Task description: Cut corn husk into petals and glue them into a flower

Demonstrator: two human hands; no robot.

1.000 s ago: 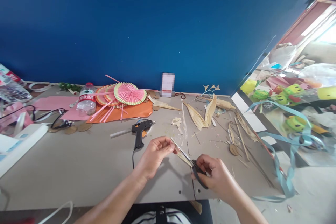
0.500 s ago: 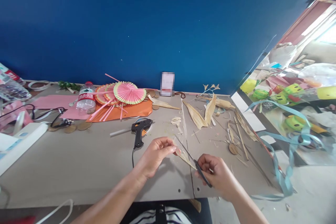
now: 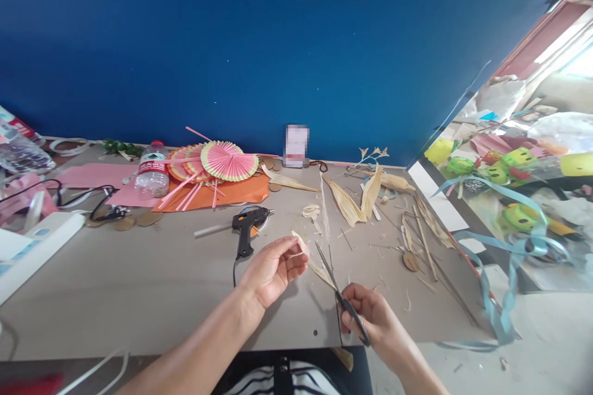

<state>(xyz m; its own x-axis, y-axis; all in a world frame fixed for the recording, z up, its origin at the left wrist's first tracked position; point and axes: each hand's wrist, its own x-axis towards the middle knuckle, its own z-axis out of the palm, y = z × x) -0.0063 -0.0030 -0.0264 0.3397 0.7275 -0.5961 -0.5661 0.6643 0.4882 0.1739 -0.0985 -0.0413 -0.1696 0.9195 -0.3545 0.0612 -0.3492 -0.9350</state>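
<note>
My left hand (image 3: 278, 271) pinches a narrow strip of dried corn husk (image 3: 319, 273), whose lower end trails toward the right. In my right hand (image 3: 373, 315) are black-handled scissors (image 3: 343, 299), fingers wrapped around the handles. Their blades point up and to the left, just beside the strip; whether they touch it I cannot tell. Beyond the hands, a curled bit of husk (image 3: 312, 212) and two broad husk pieces (image 3: 345, 200) lie on the grey table (image 3: 176, 296).
A black glue gun (image 3: 248, 228) lies left of my hands. Pink paper fans (image 3: 230, 160) rest on orange paper (image 3: 250, 192) near a water bottle (image 3: 152, 173). Thin sticks (image 3: 426, 244) and a wooden disc (image 3: 410, 261) are at right. A white power strip (image 3: 41, 247) sits far left.
My left hand has shifted slightly up and left and turned, showing more palm. The scissors have moved a little down and left, with the blades more upright.
</note>
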